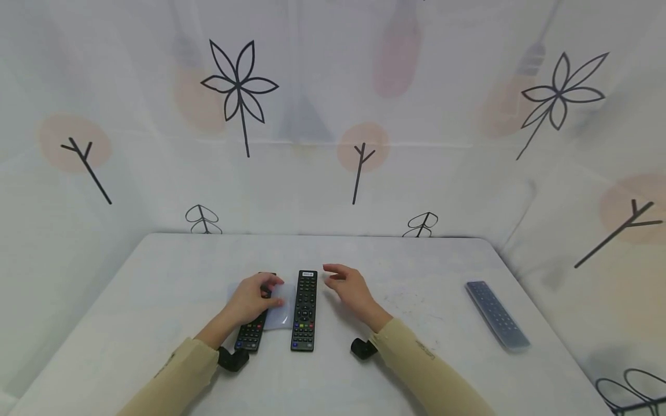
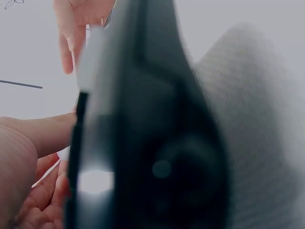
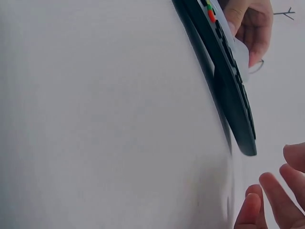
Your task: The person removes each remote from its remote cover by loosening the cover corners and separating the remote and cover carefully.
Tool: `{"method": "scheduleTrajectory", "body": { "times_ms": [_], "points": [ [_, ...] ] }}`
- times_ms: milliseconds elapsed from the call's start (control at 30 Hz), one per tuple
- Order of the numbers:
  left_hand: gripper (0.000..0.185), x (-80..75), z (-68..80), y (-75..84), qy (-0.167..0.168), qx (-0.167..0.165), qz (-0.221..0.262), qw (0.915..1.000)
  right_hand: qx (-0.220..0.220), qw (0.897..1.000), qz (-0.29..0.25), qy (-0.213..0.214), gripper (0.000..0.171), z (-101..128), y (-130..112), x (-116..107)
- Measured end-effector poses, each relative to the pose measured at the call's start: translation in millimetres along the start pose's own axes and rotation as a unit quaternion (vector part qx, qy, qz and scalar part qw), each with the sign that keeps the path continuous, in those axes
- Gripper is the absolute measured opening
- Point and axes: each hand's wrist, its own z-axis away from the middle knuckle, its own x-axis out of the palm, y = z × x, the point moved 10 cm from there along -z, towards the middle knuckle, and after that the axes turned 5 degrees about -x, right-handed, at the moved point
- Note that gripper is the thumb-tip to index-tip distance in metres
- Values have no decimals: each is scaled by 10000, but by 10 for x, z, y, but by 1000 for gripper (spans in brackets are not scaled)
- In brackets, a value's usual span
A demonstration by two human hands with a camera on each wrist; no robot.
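My left hand is over the upper part of a black remote control, covering much of it. Thumb and index finger stand apart there, the thumb overlapping a flat translucent plastic piece that lies partly beneath this remote. A second black remote control lies between my hands, its keys facing up. To its right is my right hand, its fingers loosely bent with nothing between them. The right wrist view shows those fingers apart from the near end of the remote. A dark blurred shape fills much of the left wrist view.
On the right side of the white table lies a grey-blue remote control, set at a slant. Black wrist cameras hang beneath both sleeves. A patterned white cloth hangs behind the table.
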Motion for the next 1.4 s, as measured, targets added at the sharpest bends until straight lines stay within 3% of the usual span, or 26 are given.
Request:
{"method": "scheduleTrajectory", "body": {
  "times_ms": [500,1133,1400],
  "points": [
    [40,-21,19,22,36,33,8,10000,316,9978,-329,491,32,180,281,-643],
    [39,-5,-5,-8,115,66,-81,9999,672,9927,243,975,36,658,666,-1707],
    [39,0,9,-9,118,2,-99,9999,405,9890,560,1310,40,885,665,-2165]
  ]
}}
